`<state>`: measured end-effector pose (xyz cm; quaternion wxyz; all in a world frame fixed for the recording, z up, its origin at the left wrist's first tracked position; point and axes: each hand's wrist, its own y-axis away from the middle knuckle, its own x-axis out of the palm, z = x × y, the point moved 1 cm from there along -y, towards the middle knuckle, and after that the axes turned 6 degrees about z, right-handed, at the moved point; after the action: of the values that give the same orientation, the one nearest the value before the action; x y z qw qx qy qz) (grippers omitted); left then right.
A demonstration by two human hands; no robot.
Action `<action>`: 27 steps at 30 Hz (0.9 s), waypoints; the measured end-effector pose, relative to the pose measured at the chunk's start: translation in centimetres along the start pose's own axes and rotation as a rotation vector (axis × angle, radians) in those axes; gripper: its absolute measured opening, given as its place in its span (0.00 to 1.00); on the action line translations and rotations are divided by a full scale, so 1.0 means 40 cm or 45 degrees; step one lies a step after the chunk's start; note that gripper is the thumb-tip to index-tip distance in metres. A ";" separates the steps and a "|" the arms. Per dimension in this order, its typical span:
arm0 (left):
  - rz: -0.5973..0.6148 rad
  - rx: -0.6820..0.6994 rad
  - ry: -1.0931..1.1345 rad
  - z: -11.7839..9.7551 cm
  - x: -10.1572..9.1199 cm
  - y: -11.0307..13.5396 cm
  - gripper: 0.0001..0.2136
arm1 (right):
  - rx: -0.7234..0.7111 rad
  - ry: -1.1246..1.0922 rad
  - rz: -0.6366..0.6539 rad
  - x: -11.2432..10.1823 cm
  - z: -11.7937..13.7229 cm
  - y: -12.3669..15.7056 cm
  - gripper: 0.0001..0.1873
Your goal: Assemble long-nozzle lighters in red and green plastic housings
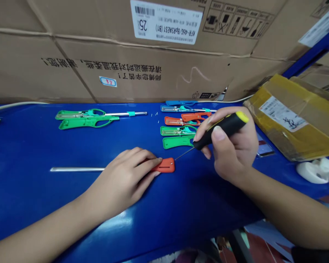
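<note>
My left hand (130, 173) is closed over the handle of an orange long-necked lighter (166, 165) and presses it to the blue table. The lighter's metal tube (76, 169) sticks out to the left. In my right hand (235, 146) is a black and yellow screwdriver (222, 129), its thin shaft slanting down to the lighter's right end. Whether the tip touches the casing, I cannot tell. Beyond my hands lie opened lighters: a green one (84, 120) at the left, and green (178, 142), orange (175, 120) and blue (178, 108) ones partly behind my right hand.
Large cardboard boxes (79, 80) line the back of the blue table (30, 153). A taped carton (298, 113) stands at the right, with a phone-like flat object (264, 149) and a white roll of tissue (312, 171) near it. Small white bits lie beside the lighters.
</note>
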<state>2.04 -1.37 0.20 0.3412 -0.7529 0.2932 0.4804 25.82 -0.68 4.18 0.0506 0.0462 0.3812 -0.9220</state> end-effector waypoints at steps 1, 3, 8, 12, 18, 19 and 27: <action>-0.002 0.000 0.004 0.000 0.001 0.000 0.11 | 0.012 0.004 0.026 0.000 0.002 0.000 0.03; -0.004 -0.003 0.009 0.001 0.002 0.001 0.11 | 0.016 0.026 0.068 0.001 0.006 0.001 0.03; -0.005 -0.003 0.025 0.005 0.009 0.003 0.11 | -0.039 0.079 0.148 -0.003 0.005 0.008 0.06; -0.012 -0.002 0.025 0.007 0.013 0.003 0.11 | -0.072 0.115 0.212 -0.007 0.004 0.013 0.08; 0.001 -0.010 0.029 0.003 0.011 0.002 0.11 | -0.046 0.114 0.184 -0.009 0.013 0.016 0.08; 0.000 -0.012 0.029 0.002 0.011 0.001 0.11 | -0.038 0.113 0.180 -0.009 0.014 0.018 0.09; 0.009 -0.016 0.042 0.001 0.008 0.002 0.11 | -0.052 0.142 0.218 -0.009 0.010 0.015 0.09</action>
<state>2.08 -1.40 -0.13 0.3298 -0.7618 0.2985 0.4710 26.24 -1.37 4.11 0.1090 0.1288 0.3969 -0.9022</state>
